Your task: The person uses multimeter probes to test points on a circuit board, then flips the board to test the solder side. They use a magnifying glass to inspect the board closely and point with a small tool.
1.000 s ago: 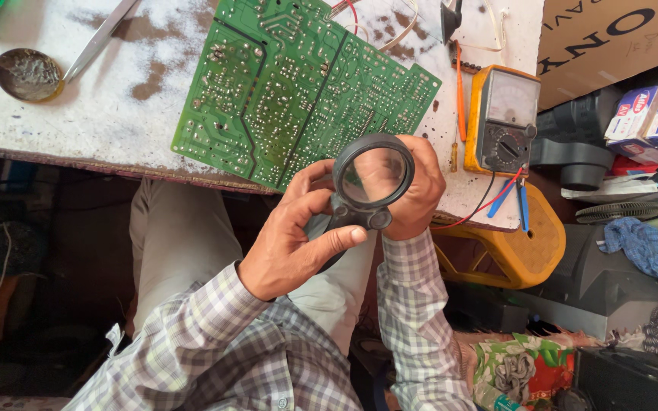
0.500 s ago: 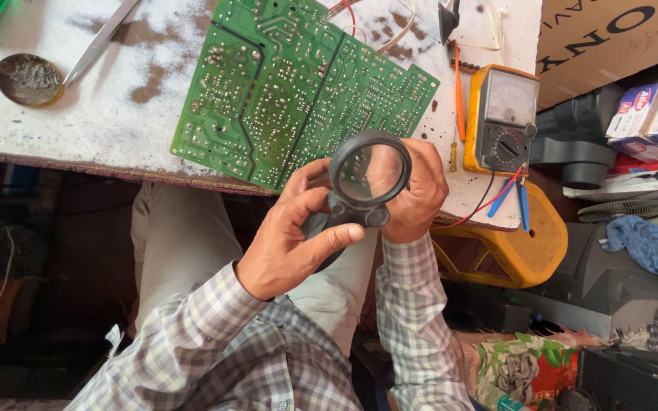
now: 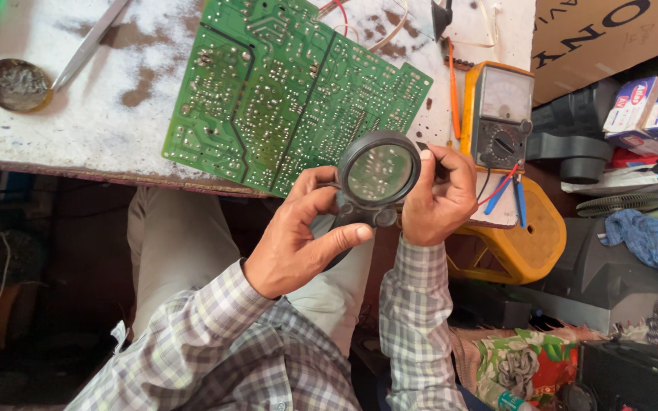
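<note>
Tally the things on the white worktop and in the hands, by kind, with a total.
Green circuit board: 1
Magnifying glass, held in both the left hand and the right hand: 1
Yellow analog multimeter: 1
Metal tweezers: 1
Round dish of grey residue: 1
Total: 5

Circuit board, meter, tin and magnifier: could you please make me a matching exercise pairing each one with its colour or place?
Things:
1. circuit board
2. meter
3. tin
4. magnifier

Descriptions:
A. held in both hands
B. yellow case, at the bench's right end
C. round, at the bench's left end, holding grey stuff
D. green, lying flat on the bench

Pairs: 1-D, 2-B, 3-C, 4-A
</note>
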